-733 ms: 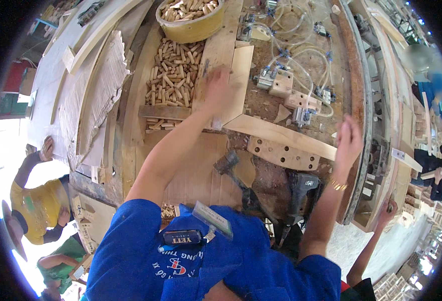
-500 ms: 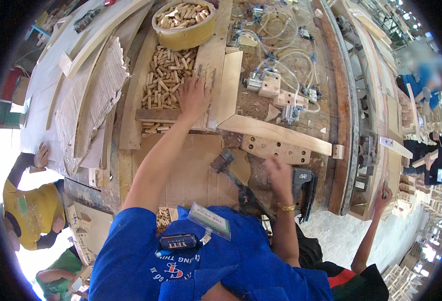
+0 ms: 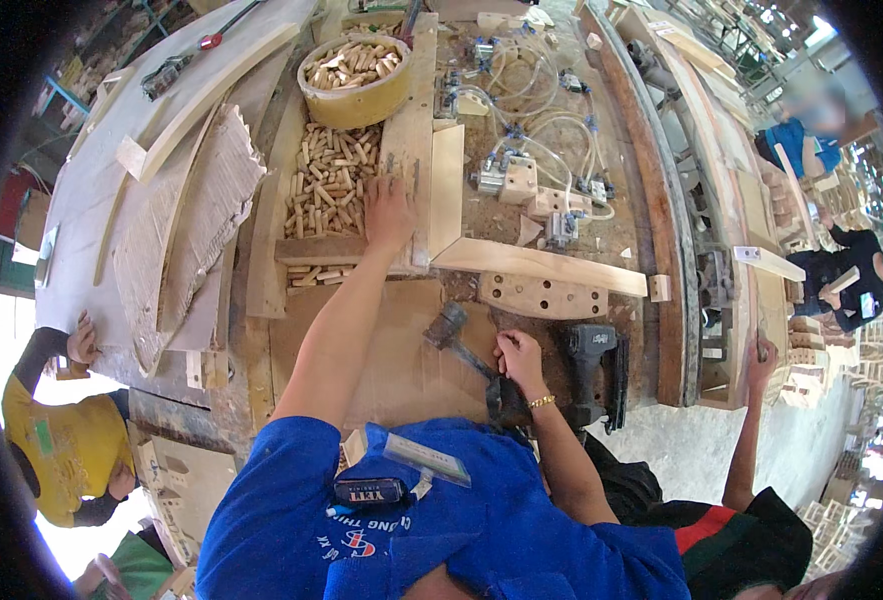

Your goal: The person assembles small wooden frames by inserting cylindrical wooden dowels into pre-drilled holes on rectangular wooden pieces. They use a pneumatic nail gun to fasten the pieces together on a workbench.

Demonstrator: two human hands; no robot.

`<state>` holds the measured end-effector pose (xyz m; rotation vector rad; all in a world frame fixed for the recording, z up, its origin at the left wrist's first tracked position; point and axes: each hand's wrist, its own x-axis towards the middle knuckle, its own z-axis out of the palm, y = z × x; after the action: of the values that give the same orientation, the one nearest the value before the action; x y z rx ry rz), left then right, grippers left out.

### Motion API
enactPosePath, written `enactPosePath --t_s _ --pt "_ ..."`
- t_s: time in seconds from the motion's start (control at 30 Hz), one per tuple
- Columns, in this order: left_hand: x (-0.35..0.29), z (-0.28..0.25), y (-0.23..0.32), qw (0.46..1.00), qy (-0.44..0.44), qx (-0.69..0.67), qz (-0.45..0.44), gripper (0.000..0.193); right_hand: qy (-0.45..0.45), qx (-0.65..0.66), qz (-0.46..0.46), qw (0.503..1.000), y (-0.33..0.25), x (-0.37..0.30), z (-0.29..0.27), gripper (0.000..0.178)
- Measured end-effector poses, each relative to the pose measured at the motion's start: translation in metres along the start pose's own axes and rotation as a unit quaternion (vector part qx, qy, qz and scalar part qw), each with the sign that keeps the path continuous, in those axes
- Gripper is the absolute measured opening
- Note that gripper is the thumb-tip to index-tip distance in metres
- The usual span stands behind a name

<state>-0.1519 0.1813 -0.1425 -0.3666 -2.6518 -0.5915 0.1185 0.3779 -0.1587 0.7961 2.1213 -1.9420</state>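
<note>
My left hand (image 3: pixel 390 217) reaches to the right side of a wooden trough of loose dowels (image 3: pixel 328 180). Its fingers are stretched out over the trough's edge, beside the dowels. Closer to me, my right hand (image 3: pixel 518 358) is closed, with fingertips curled together; whatever they hold is too small or hidden to make out. Beside it lies a dark-headed mallet (image 3: pixel 447 325), its handle running toward my body. Two pale wooden pieces (image 3: pixel 551 268) meet at an angled joint ahead of my hands. Just beyond my right hand is a drilled wooden block (image 3: pixel 543 297).
A black nail gun (image 3: pixel 589 370) lies right of my right hand. Pneumatic clamps with clear hoses (image 3: pixel 506 175) cover the far bench. A yellow tub of dowels (image 3: pixel 356 105) stands on the trough. Cardboard (image 3: pixel 381 340) lies before me. Co-workers' hands (image 3: pixel 83 340) rest at both sides.
My right hand has drawn back from the drilled block and nail gun toward the mallet, and its fingers have closed. My left hand stays at the trough's edge. The view has shifted slightly.
</note>
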Motion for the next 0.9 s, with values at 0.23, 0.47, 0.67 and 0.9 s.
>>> enactPosePath --t_s 0.23,0.47,0.67,0.9 --pt "0.002 0.0 0.003 0.999 -0.022 -0.013 -0.021 0.034 -0.001 -0.124 -0.072 0.99 0.002 -0.003 0.003 0.028" --pt "0.006 -0.003 0.004 0.997 -0.06 -0.007 -0.037 0.035 0.021 -0.417 -0.241 0.876 -0.003 -0.041 0.025 0.031" --pt "0.009 -0.005 -0.009 0.987 -0.095 -0.052 -0.123 0.061 -0.185 -0.066 -0.034 0.98 -0.1 -0.018 -0.015 0.028" --pt "0.026 -0.026 0.03 0.973 -0.189 0.016 -0.13 0.093 -0.084 0.299 0.022 0.95 -0.223 0.129 -0.008 0.038"
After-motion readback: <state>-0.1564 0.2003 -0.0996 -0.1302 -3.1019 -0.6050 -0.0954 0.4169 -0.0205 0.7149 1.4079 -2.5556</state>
